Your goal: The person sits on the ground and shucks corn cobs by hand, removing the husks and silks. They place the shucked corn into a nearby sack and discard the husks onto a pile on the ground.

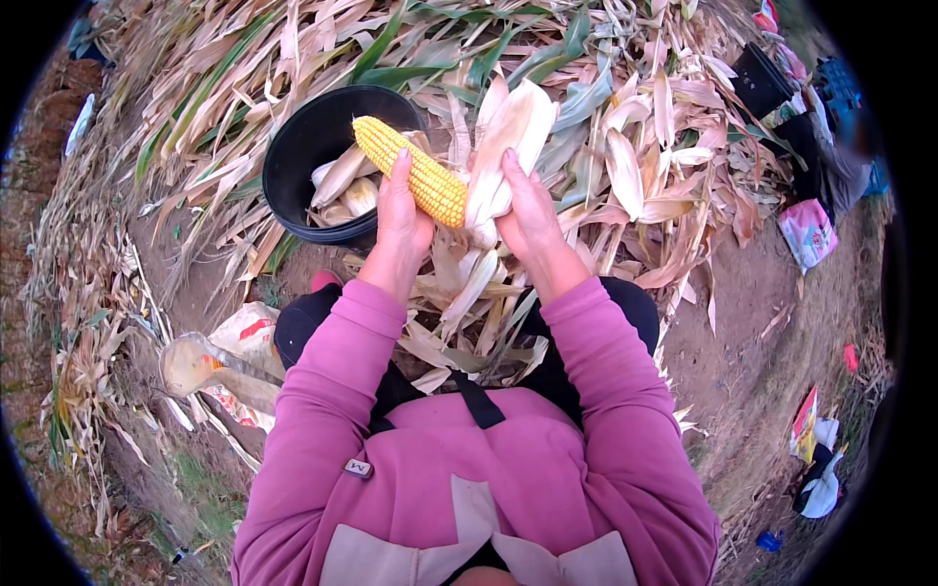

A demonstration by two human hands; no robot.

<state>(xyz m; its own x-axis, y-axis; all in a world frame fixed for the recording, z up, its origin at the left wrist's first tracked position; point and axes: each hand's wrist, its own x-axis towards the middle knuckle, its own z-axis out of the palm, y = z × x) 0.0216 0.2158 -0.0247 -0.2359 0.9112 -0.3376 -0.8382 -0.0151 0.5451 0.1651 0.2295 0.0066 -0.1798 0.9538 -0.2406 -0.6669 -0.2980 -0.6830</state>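
A bare yellow ear of corn point(419, 178) lies in my left hand point(404, 212), its tip pointing up and left over the rim of a black bucket point(275, 157). Pale dry corn husk point(507, 150) fills my right hand point(529, 212), with the thumb pressed on its front. The cob's thick end almost meets the husk; whether they are still joined there cannot be made out. Inside the bucket are several corn ears point(343, 179), at least partly in husk. Most of my left fingers are hidden behind the cob.
Dry corn stalks and leaves point(220, 73) heap up ahead. Loose husks point(469, 293) lie between my knees. At left rests a printed sack point(249, 329). A person point(843, 161) sits at the far right near another black bucket point(762, 80) and a pink printed bag point(807, 233).
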